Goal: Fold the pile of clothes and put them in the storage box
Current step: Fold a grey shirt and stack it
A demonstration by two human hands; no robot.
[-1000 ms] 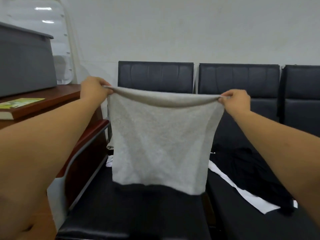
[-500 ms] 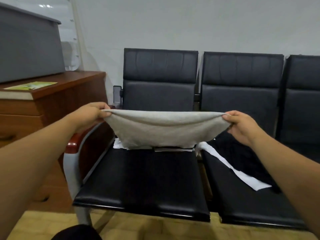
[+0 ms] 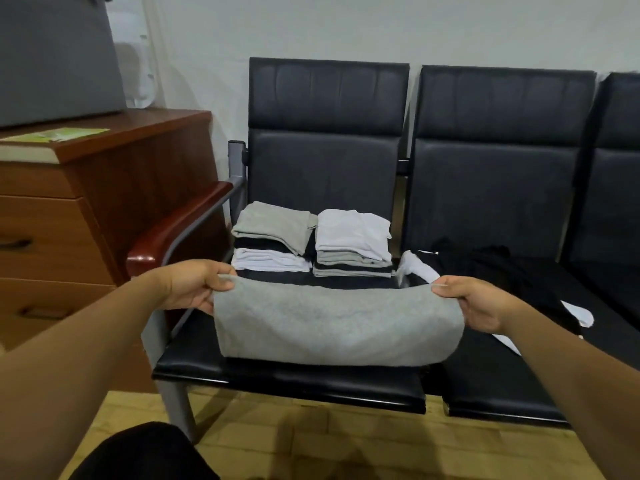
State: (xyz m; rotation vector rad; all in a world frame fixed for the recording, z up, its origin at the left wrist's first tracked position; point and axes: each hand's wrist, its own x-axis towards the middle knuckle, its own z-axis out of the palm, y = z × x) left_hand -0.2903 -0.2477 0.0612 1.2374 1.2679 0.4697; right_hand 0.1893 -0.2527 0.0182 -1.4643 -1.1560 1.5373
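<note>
Head-camera view down onto a row of black padded chairs against a pale wall. Stretched between both hands, over the near part of the leftmost seat: a folded grey knit garment, top edge sagging in the middle, lower fold lying on the cushion close to its near edge.

Left hand pinching the left top corner, thumb on top and fingers curled beneath. Right hand pinching the right top corner the same way, thumb over the cloth.

Further back on the same seat, against the backrest, two neat stacks of folded clothes side by side: left stack with grey on top, then black, then white; right stack with white on top, then grey and dark layers. On the next seat to the right, a loose heap of black and white clothes, unfolded.

At far left, a grey storage box standing on a reddish wooden drawer cabinet, well apart from the garment. Beside the box on the cabinet top, a green leaflet, its print too small to read. Between cabinet and seat, a glossy wooden armrest.

Compared with half a second earlier: garment lowered from in front of the backrest down to the seat, hands lower and nearer, and both folded stacks now uncovered behind it.

At bottom, light wooden floor and a dark-clothed knee.
</note>
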